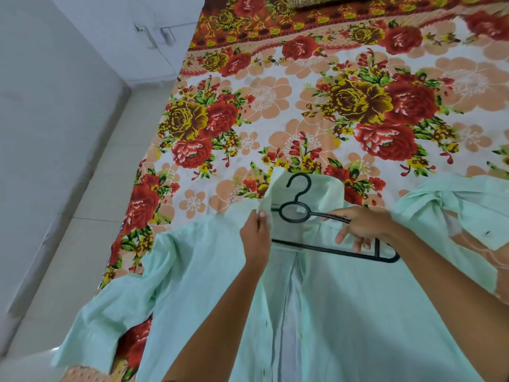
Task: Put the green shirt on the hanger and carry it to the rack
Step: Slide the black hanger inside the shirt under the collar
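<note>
Green shirt (358,312) is lying open-fronted on the floral bedsheet (275,106), soft and limp. I am pinching its left placket with my left hand (254,238) while my right hand (363,226) is gripping the stiff black hanger (303,216) at the collar.

I see the pale green shirt (358,312) spread front-up & unbuttoned on the bed w/ sleeves out, black hanger (300,213) lying at its collar, hook pointing away from me.

One green shirt (358,312), one black hanger (330,248), one floral bedsheet (316,106), two hands, perhaps one pillow (330,0).
</note>
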